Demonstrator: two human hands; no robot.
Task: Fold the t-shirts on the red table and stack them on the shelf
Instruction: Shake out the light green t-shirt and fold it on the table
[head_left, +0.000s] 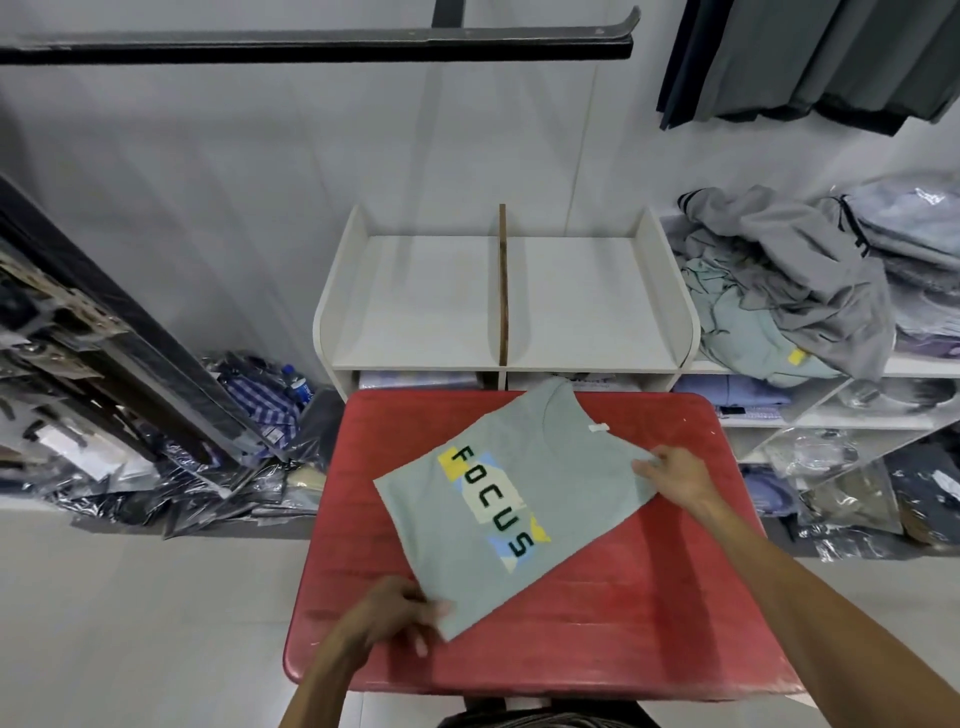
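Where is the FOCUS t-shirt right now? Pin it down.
In the head view the folded FOCUS t-shirt lies askew mid-way on the red table, below the white shelf, the left hand gripping its near corner, the right hand its right edge.

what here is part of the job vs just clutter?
Job: FOCUS t-shirt, left hand and right hand each gripping an edge, red table, white shelf.

Clutter: grey clothes heap, hanging garments, bagged packs on floor, blue bottle.

Pale wall (208, 156), grey floor (130, 623), packaged clothes (156, 467) heaped left.
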